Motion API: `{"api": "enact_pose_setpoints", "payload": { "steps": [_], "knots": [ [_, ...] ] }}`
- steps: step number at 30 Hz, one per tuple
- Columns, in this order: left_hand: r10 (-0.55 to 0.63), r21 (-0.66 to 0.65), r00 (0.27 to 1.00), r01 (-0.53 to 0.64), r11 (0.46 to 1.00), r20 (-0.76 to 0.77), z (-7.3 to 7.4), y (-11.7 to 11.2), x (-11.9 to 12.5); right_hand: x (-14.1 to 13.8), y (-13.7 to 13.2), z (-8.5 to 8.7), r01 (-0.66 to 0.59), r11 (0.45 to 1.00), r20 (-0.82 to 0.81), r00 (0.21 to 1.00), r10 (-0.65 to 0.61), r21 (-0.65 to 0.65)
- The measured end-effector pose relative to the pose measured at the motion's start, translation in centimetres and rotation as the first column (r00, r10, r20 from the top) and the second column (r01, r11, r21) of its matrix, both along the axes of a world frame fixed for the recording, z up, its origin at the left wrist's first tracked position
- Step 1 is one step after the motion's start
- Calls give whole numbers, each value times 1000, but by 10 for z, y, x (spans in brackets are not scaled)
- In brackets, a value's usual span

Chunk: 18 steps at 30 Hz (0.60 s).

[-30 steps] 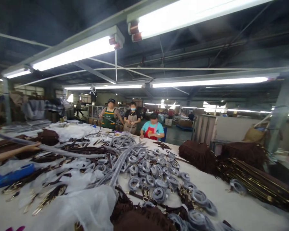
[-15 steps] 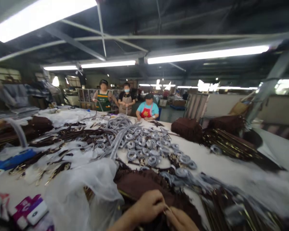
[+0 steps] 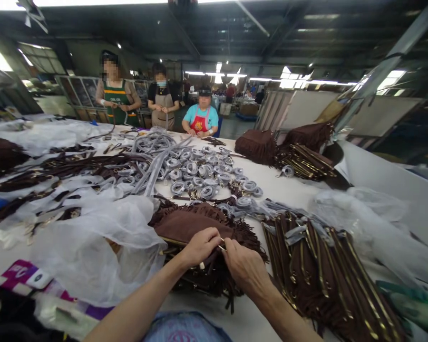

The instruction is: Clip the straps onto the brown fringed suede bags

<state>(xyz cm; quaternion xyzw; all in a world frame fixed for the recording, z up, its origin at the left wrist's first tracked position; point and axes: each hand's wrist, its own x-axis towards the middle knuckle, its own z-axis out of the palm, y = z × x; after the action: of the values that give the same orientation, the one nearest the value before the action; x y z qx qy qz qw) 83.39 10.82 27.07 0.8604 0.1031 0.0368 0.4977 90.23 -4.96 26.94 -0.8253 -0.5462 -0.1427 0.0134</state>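
Note:
A brown fringed bag (image 3: 189,221) lies on the table in front of me, fringe spread around its edges. Over it, my left hand (image 3: 204,244) has fingers and thumb pinched together at the bag's near side. Close beside it, my right hand (image 3: 244,261) is pinched too, its fingertips almost meeting the left ones. Between them shows a small gold-coloured metal piece (image 3: 221,244), which both hands grip; its exact kind is too small to make out. Dark fringe and straps hang below the hands.
Several wrapped grey strap coils (image 3: 209,191) lie beyond the bag. At right are brown bags with gold zips (image 3: 328,270); at left, crumpled white plastic (image 3: 92,247) and a purple-and-white packet (image 3: 26,275). A person in a red apron (image 3: 200,121) sits opposite, with two people standing nearby.
The view has tilted down and shifted, so more of my forearms and the right-hand bags shows. Both hands stay together at the bag, still pinching.

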Motion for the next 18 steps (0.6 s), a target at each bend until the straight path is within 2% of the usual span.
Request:
{"api": "enact_pose_setpoints", "payload": {
  "steps": [5, 10, 13, 18],
  "knots": [
    [-93, -139, 996, 94, 986, 10, -3, 2, -13, -3, 8, -14, 42, 999, -71, 997, -43, -6],
    [-72, -147, 997, 73, 986, 14, -11, 0, -17, -3, 10, -23, 79, 997, -109, 991, -79, -7],
    [-70, -79, 997, 71, 994, 24, -18, -4, -16, 1, 7, -25, 65, 997, -123, 990, -68, -28],
    [0, 156, 995, -16, 988, 103, -26, -18, -16, 9, -6, -24, 15, 998, -160, 987, -24, -56]
  ]
}}
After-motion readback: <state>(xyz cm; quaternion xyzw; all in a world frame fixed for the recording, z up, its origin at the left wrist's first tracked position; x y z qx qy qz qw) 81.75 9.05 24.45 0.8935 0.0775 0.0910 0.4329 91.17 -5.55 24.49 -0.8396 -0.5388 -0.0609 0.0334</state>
